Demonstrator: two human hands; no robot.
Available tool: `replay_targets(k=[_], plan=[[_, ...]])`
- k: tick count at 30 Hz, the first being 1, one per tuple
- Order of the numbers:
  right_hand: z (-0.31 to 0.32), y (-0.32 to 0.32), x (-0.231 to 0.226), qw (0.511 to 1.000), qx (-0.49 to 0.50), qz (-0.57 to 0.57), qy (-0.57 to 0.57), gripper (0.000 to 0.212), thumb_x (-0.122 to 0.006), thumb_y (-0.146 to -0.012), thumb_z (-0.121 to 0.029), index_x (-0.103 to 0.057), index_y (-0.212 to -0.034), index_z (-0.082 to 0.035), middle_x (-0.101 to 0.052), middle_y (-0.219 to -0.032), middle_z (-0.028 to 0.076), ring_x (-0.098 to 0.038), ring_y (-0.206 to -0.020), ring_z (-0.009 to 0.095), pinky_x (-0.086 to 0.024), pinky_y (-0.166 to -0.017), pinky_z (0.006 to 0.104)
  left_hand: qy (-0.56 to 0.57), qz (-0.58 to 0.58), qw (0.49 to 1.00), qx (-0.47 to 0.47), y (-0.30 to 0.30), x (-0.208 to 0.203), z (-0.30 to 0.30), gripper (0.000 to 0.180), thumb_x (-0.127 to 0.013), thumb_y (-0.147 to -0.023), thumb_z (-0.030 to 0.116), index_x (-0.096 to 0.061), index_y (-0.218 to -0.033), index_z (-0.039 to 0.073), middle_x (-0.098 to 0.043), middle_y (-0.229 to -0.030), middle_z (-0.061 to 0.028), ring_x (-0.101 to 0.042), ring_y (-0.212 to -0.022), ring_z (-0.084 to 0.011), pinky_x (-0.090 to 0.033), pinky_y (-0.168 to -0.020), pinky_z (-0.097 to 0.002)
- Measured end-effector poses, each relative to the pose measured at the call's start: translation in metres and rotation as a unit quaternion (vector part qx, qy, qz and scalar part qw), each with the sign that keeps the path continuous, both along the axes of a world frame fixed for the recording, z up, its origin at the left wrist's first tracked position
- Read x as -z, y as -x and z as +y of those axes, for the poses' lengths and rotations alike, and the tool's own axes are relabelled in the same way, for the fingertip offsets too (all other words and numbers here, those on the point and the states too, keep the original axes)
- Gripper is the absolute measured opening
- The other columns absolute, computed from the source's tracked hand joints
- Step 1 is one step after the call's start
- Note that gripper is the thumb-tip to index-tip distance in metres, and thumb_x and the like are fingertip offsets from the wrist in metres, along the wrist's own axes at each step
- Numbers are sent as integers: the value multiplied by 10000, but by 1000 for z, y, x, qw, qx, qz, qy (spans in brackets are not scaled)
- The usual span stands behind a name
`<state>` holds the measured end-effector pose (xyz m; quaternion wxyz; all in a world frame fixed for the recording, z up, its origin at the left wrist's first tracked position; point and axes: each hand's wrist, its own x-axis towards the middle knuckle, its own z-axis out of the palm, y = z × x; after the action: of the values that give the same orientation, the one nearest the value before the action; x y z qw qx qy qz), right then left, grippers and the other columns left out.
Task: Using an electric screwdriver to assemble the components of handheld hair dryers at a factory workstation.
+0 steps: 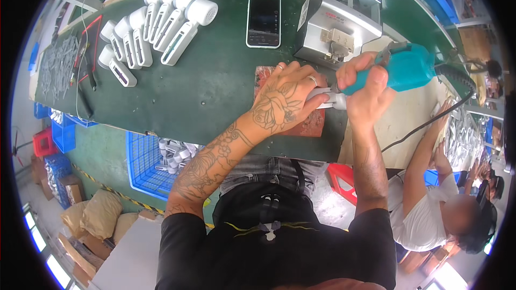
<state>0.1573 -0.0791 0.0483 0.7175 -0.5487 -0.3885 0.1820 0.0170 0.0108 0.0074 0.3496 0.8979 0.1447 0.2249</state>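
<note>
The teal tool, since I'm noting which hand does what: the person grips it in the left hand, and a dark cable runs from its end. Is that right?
Not quite: the head view shows the person gripping the teal tool in the right hand, not the left. A dark cable does run from its end.

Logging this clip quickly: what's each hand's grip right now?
Left hand: closed, holding a white plastic piece.
Right hand: closed around a teal corded power tool.
</note>
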Motion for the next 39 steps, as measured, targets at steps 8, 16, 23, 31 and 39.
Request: replay_targets(k=[8, 16, 23, 31, 39], plan=[[6, 3, -17, 999, 31, -2, -12, 484, -626, -1012, -449, -582, -1011, 32, -568, -673, 56, -577, -592, 157, -473, -556, 300, 26, -14, 1000, 9, 5, 0, 2, 213, -713, -913, 307, -693, -1000, 113, -673, -1018, -54, -623, -995, -312, -436, -933, -459], [48, -20, -19, 988, 66, -95, -102, 431, -616, -1025, -412, -589, -1033, 18, -584, -684, 56, -589, -600, 155, -468, -571, 286, 27, -36, 999, 6, 6, 1, 3, 159, -691, -915, 254, -683, -987, 112, -681, -1030, -69, -627, -985, -317, -445, -913, -458], [47, -13, -18, 992, 58, -94, -63, 453, -573, -1041, -426, -580, -1003, 25, -579, -711, 71, -585, -630, 179, -472, -579, 309, 14, -57, 998, 4, 6, 0, 2, 166, -702, -902, 236, -680, -994, 100, -685, -1014, -66, -626, -958, -304, -445, -880, -444], [0, 1, -25, 999, 34, 5, -26, 585, -606, -1003, -514, -598, -1095, 64, -566, -675, 57, -577, -598, 155, -455, -553, 289, 14, -37, 999, -1, 3, 1, 3, 168, -697, -897, 239, -689, -995, 103, -680, -1003, -58, -628, -955, -284, -447, -890, -444], [-24, 10, -17, 999, 5, -26, -21, 701, -637, -958, -591, -581, -1108, 92, -570, -669, 78, -587, -586, 177, -471, -552, 309, 24, -40, 999, 0, 2, 2, 2, 160, -692, -890, 233, -703, -987, 106, -677, -985, -64, -627, -940, -275, -450, -895, -443]])
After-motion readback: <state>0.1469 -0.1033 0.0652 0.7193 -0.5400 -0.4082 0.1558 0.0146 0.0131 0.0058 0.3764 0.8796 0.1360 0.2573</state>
